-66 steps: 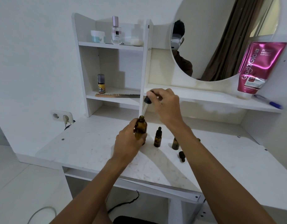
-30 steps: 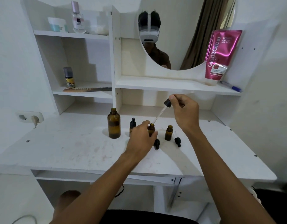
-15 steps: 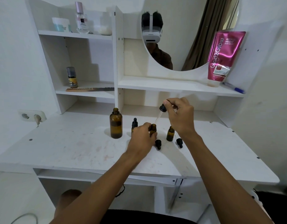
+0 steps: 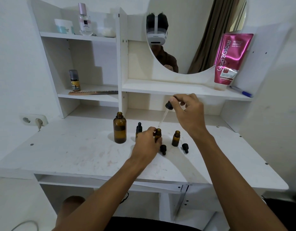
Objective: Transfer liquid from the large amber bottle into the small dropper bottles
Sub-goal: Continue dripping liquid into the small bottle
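The large amber bottle [image 4: 119, 130] stands open and upright on the white desk [image 4: 77, 152]. To its right is a capped small dropper bottle [image 4: 138, 130], partly behind my left hand [image 4: 148, 145]. That hand grips an open small amber bottle [image 4: 158, 134] standing on the desk. My right hand [image 4: 188, 114] pinches a glass dropper [image 4: 166, 112] by its black bulb, tilted, its tip just above the held bottle's mouth. A second open small bottle [image 4: 176, 138] stands to the right. Two black dropper caps [image 4: 163, 149] [image 4: 185, 147] lie in front.
Shelves rise behind the desk with a comb [image 4: 94, 92], a small yellow-labelled bottle [image 4: 74, 80], a jar and perfume bottle up top, a pink tube [image 4: 229, 60] and a pen [image 4: 241, 92]. A round mirror [image 4: 194, 30] hangs behind. A wall socket [image 4: 34, 120] sits at left.
My left hand let go of the large bottle and took the small open one. My right hand carried the dropper from the large bottle over to the small bottle's mouth.
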